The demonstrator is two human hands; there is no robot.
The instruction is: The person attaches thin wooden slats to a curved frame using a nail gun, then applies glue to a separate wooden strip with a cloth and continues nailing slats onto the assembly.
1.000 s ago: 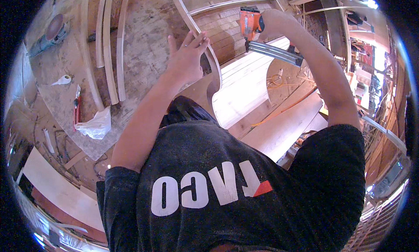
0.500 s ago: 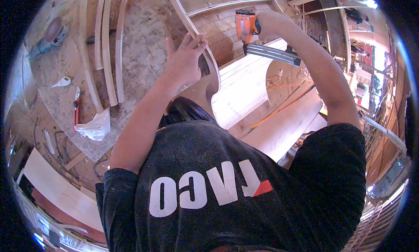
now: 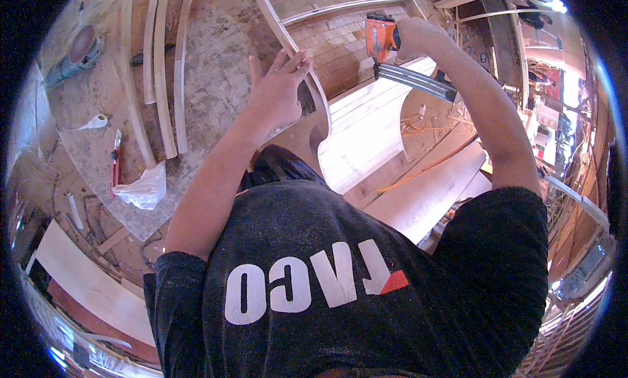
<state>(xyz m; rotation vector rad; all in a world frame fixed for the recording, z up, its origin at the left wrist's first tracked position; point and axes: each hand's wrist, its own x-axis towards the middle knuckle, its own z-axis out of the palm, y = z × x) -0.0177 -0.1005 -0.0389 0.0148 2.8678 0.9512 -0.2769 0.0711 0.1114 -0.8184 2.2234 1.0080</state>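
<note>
Head view: the left hand [image 3: 275, 93], spread wide, rests against the curved wooden rail [image 3: 280, 28]; right of that rail, the right hand [image 3: 417, 39] grips 1 orange nail gun [image 3: 379, 39]. Likely a steadying step; next calls for left fingers clear.

Wearer in blk T-shirt [image 3: 294, 214], matte cloth w/ faint pale speckling over the front; dust or wear, can't tell from here. Across chest: lg. white block lettering [image 3: 305, 283], heavy strokes, faint cracks in the print; sm. red triangle [image 3: 395, 282] at a corner of one end letter. L sleeve [image 3: 180, 293] & R sleeve [image 3: 504, 247] short, same blk, hems above elbow, loose cut, some soft creases. Forearms [image 3: 212, 178] bare. L hand [image 3: 275, 100] has thin ring [image 3: 275, 70] on one finger. Below shirt: dark garment [image 3: 284, 165], slightly glossy, creased; type unclear.
</note>
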